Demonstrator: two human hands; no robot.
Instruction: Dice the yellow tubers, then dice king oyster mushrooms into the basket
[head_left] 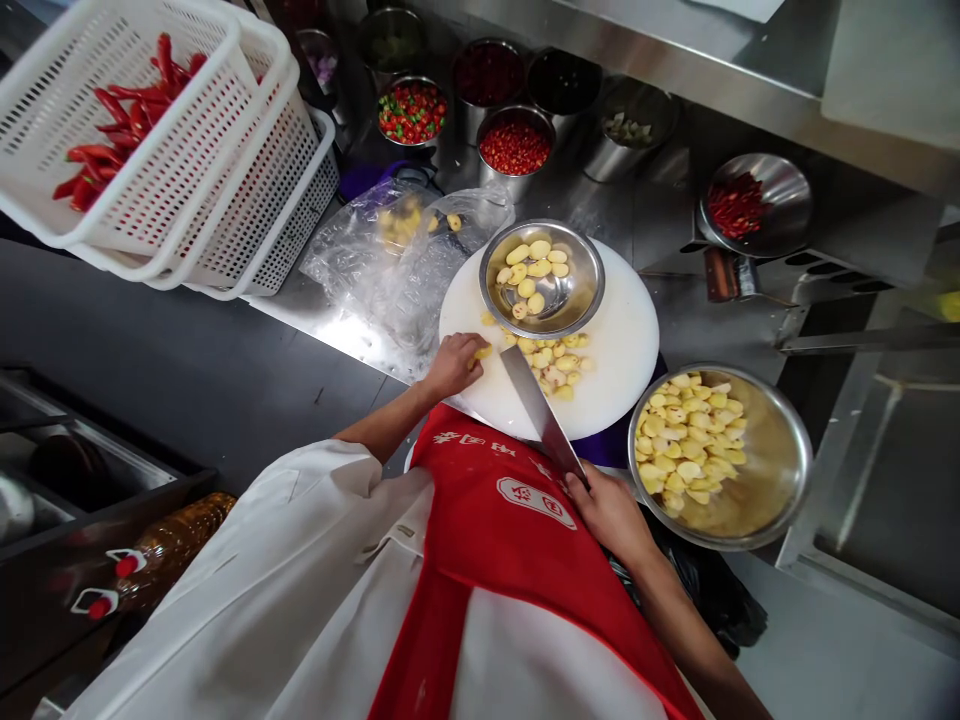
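Observation:
My right hand [609, 508] is wrapped round the handle of a cleaver [541, 408], its blade slanting over the round white cutting board [630, 320]. At the board's left edge, the fingers of my left hand [453, 366] close on a small yellow potato piece [482, 352], partly hidden by them. Cut potato pieces [559, 368] lie beyond the blade. Behind them, a small steel bowl [591, 285] on the board holds several peeled small potatoes [537, 268]. To the right, a large steel bowl [780, 470] contains a heap of cut potatoes [690, 440].
A clear plastic bag [375, 275] with more potatoes lies left of the board. Stacked white baskets [195, 160] hold red chilies [127, 125]. Steel pots, one with chopped red chilies [515, 148], line the back under a metal shelf [675, 45]. Oil bottles [172, 545] stand lower left.

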